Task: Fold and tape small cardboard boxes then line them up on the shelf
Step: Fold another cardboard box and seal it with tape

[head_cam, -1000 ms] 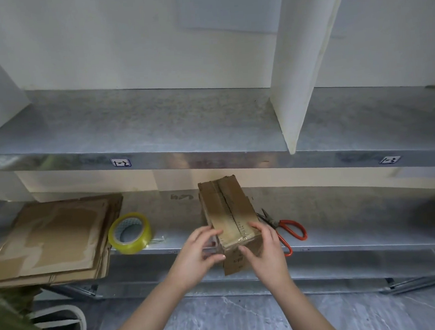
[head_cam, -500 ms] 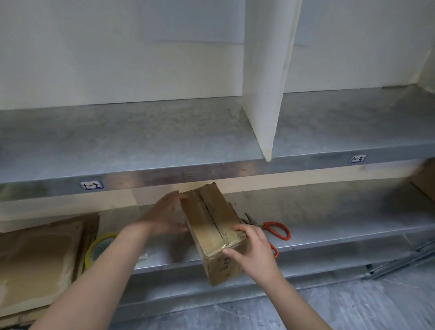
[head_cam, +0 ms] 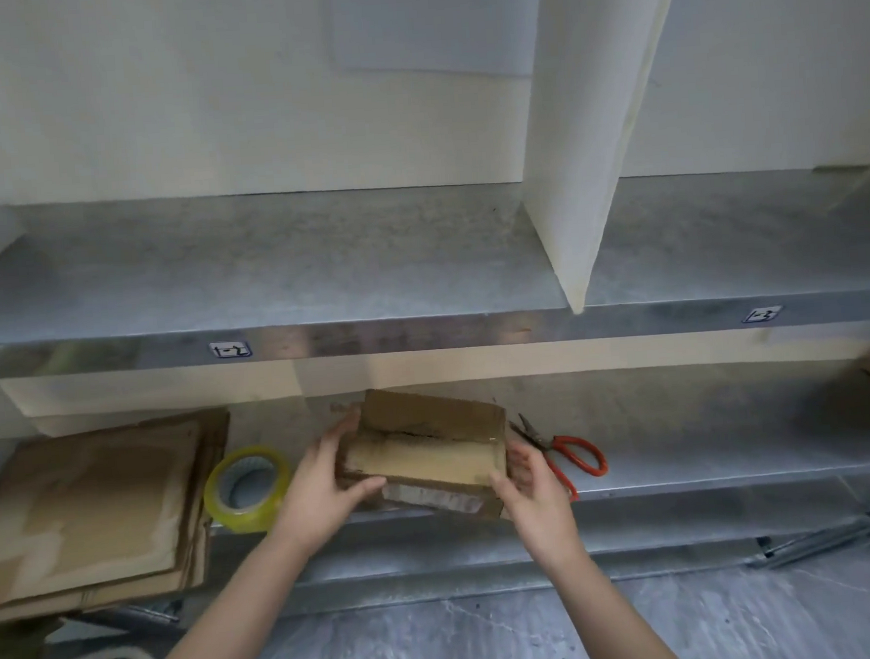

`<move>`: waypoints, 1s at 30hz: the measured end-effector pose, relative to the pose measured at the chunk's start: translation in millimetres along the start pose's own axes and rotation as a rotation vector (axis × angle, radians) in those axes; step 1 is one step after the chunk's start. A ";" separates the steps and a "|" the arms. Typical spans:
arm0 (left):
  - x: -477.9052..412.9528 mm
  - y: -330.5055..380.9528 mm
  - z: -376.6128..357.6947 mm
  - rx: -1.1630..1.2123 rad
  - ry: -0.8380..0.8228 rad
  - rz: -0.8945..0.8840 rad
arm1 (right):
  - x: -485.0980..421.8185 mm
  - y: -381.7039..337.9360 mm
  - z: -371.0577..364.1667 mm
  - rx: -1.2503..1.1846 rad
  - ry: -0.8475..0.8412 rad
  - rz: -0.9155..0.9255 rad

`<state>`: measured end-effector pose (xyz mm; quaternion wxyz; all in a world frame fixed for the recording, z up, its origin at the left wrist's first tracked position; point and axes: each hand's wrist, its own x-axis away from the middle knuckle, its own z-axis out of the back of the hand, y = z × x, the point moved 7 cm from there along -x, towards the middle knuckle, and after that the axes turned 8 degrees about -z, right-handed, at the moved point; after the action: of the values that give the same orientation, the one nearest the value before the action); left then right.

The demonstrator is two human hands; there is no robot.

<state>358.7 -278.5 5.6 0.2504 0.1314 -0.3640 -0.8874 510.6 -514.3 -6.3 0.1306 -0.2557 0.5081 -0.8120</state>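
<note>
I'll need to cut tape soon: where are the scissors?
Head view: the scissors lie on the lower shelf, just right of the box and the right hand.

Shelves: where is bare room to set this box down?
The upper shelf is bare on both sides of the white divider. The lower shelf is crowded: flat cardboard stack, tape roll, held box, scissors; bare metal only right of the scissors.

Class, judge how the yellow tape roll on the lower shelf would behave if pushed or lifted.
The tape roll is round, so if pushed onto its rim it would probably roll. It sits near the lower shelf's front edge, so a push could drop it. Its open core likely makes it light and easy to hook.
</note>
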 end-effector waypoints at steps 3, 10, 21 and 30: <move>22.9 2.0 -1.4 0.046 0.058 0.015 | -13.1 -12.4 -5.2 0.156 -0.062 0.082; -19.6 7.6 16.2 -0.062 -0.053 -0.027 | -47.7 -31.6 3.2 0.294 -0.072 0.149; -52.2 24.4 -33.2 0.295 -0.318 0.143 | -52.7 -34.6 35.3 0.223 0.191 0.202; -52.2 37.0 -58.8 0.139 -0.370 0.016 | -52.6 -11.5 52.1 0.132 0.175 -0.026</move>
<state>439.9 -306.9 -6.6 0.1764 -0.0198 -0.4653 -0.8672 583.6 -523.8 7.5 0.0915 -0.1813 0.4596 -0.8646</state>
